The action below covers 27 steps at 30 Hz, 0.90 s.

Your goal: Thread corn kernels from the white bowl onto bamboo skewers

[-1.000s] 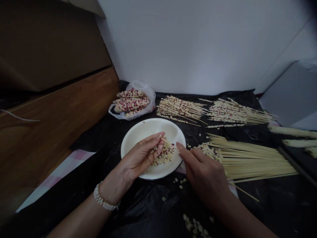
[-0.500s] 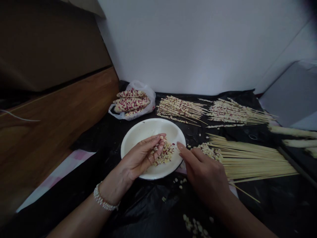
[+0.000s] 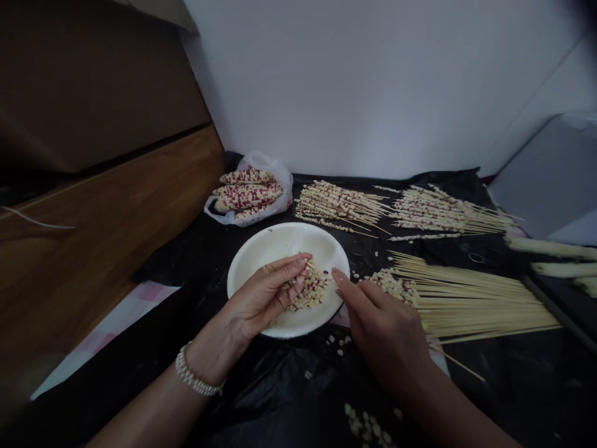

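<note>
Left hand: there it is (image 3: 263, 295) over the white plate (image 3: 280, 239), fingers curled in and bunched, tips pressed down into the corn kernels (image 3: 312, 289); whether it's pinching anything is too small to tell.

Right hand: fingers spread and loose (image 3: 385, 333), nothing visible in them, the index tip reaching over the plate's right rim, just beside the kernels.

Kernels: heaped in the lower right of the plate, right up against the left hand, with a second pile (image 3: 389, 285) just past the rim at the head of the bamboo skewers (image 3: 485, 305).

Room to move: the plate's white upper left is uncovered, and the black plastic sheet (image 3: 280, 389) runs below the plate, dotted with loose kernels.

Upper middle: kernel-threaded skewers (image 3: 338, 205) lie side by side, and red-and-white corn cobs (image 3: 247, 193) sit in a plastic bag (image 3: 280, 177) at the sheet's far edge.

Left wrist: a beaded bracelet (image 3: 193, 373).
</note>
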Each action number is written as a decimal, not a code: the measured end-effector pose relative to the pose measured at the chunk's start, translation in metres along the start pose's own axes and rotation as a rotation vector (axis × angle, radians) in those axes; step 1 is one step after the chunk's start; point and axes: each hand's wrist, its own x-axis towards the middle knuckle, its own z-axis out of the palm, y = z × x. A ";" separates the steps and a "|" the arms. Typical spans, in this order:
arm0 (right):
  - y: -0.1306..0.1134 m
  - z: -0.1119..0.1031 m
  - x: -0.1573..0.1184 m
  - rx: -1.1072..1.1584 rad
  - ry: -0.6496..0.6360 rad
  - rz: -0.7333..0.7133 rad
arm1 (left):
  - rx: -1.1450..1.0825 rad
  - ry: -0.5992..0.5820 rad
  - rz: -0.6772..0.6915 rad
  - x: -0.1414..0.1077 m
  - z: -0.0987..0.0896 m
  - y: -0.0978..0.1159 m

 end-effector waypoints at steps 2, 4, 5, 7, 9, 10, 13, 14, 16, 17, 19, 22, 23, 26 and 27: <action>0.000 0.000 0.000 0.007 -0.002 -0.001 | 0.001 -0.003 -0.014 -0.001 0.001 0.000; 0.000 0.001 0.000 0.012 -0.008 -0.002 | -0.002 -0.016 -0.026 -0.001 0.001 0.001; 0.000 0.001 0.000 0.011 -0.011 -0.003 | -0.004 -0.024 -0.033 -0.001 0.002 0.001; -0.001 0.001 -0.001 0.012 -0.010 -0.006 | 0.000 -0.037 -0.040 -0.001 0.002 0.001; -0.002 0.002 -0.001 0.016 -0.007 -0.011 | 0.023 -0.056 -0.052 -0.001 0.001 0.000; -0.003 0.002 -0.001 0.017 -0.002 -0.014 | 0.038 -0.074 -0.058 -0.001 0.001 -0.002; -0.005 0.002 0.000 0.003 0.004 -0.023 | 0.072 -0.131 -0.084 -0.001 0.000 -0.006; -0.005 0.003 0.000 0.001 0.005 -0.022 | 0.071 -0.140 -0.089 -0.001 0.000 -0.006; -0.005 0.002 0.000 0.009 -0.004 -0.016 | 0.037 -0.144 -0.084 -0.001 0.000 -0.006; -0.004 0.002 0.001 0.013 -0.011 -0.009 | 0.004 -0.147 -0.080 0.000 0.000 -0.005; -0.002 0.002 0.001 0.016 -0.026 0.006 | -0.077 -0.169 -0.075 0.000 0.000 -0.001; 0.000 0.001 0.001 0.012 -0.037 0.024 | -0.164 -0.219 -0.086 0.000 -0.001 0.003; 0.001 0.001 0.001 0.012 -0.035 0.026 | -0.169 -0.227 -0.083 -0.001 -0.001 0.004; 0.001 0.002 0.000 0.022 -0.018 0.020 | -0.142 -0.221 -0.069 -0.002 0.000 0.003; 0.001 0.002 0.000 0.027 -0.014 0.019 | -0.130 -0.212 -0.066 -0.003 0.001 0.003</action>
